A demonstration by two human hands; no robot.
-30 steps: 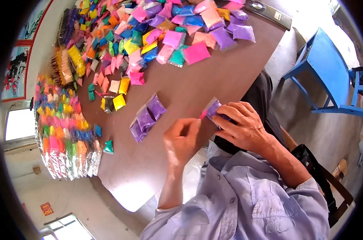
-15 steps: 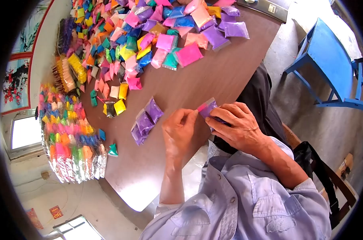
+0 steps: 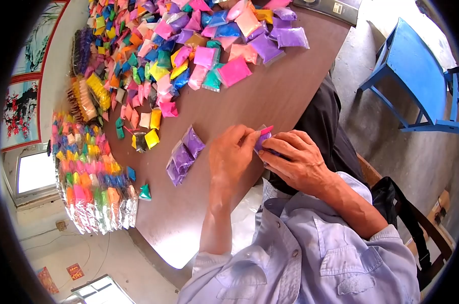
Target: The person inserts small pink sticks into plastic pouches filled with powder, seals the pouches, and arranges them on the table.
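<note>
Near the table's front edge, my right hand (image 3: pixel 300 156) is closed around a small purple packet (image 3: pixel 262 141), which its fingers partly cover. My left hand (image 3: pixel 233 152) pinches at the packet's upper left side, where a thin bright pink piece (image 3: pixel 266 130) sticks out between the two hands. Whether the left fingertips hold the pink piece or the packet's edge cannot be made out. To the left of my hands, several purple packets (image 3: pixel 185 154) lie together on the brown table (image 3: pixel 224 109).
A big heap of coloured packets (image 3: pixel 189 45) covers the table's far side. Rows of bagged packets (image 3: pixel 90 175) stand at the left edge, near a small green packet (image 3: pixel 145 192). A dark device (image 3: pixel 330 9) lies at the far right corner. A blue stool (image 3: pixel 414 71) stands right of the table.
My left hand has moved up and right, closer against the packet. The pink piece now points to the right across the packet's top. The view has shifted slightly.
</note>
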